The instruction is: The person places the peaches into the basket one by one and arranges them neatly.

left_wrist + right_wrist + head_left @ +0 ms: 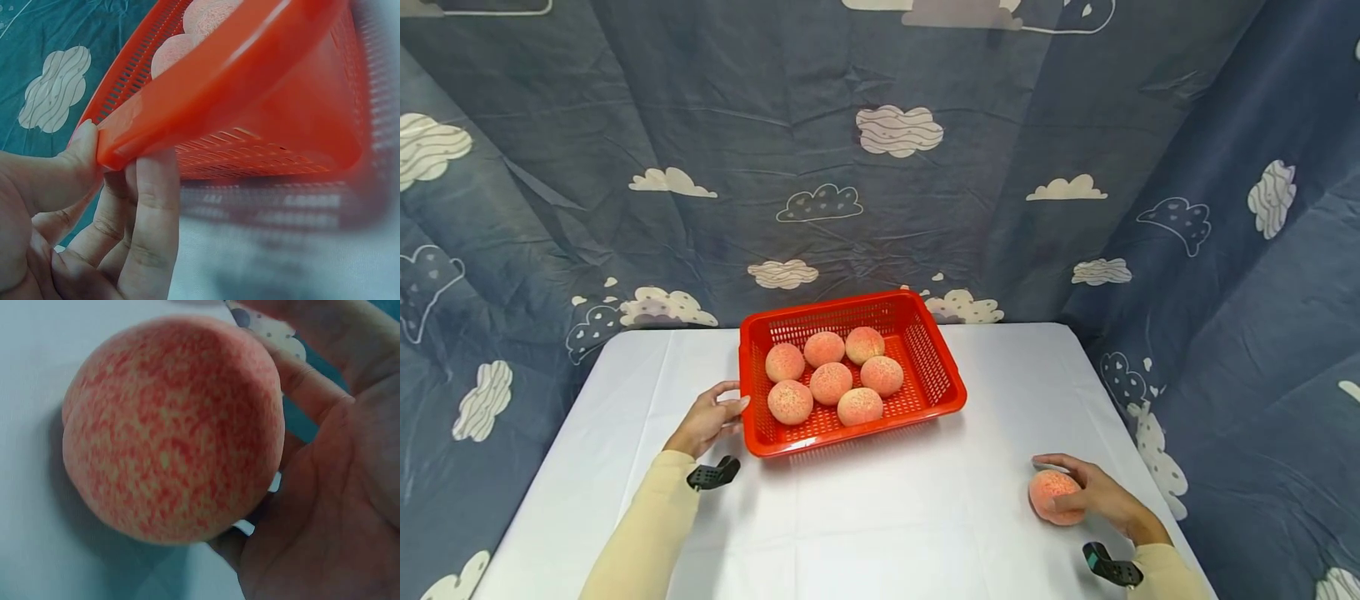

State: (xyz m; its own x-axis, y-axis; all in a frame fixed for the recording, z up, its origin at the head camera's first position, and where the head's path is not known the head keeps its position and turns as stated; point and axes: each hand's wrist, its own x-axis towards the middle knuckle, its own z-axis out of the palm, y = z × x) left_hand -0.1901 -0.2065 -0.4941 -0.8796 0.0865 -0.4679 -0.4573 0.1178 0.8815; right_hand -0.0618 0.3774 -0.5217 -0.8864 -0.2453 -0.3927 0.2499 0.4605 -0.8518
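Note:
A red plastic basket (951,400) with slotted walls stands on the table, several pink-orange peaches (831,383) lying inside it. At its left end my left hand (706,419) pinches the rim. The left wrist view shows the thumb of that hand (81,219) on the basket's rim (187,94) and the fingers beneath. Off to the right, my right hand (1105,496) grips a single speckled peach (1051,497) low over the table. Close up in the right wrist view, this peach (175,431) partly covers the fingers of the right hand (325,487).
A white cloth covers the table (880,517). Behind it and at both sides hangs a dark blue curtain (760,167) with cloud patterns. The basket's back edge is close to the rear curtain. Some bare floor of the basket shows at its right end.

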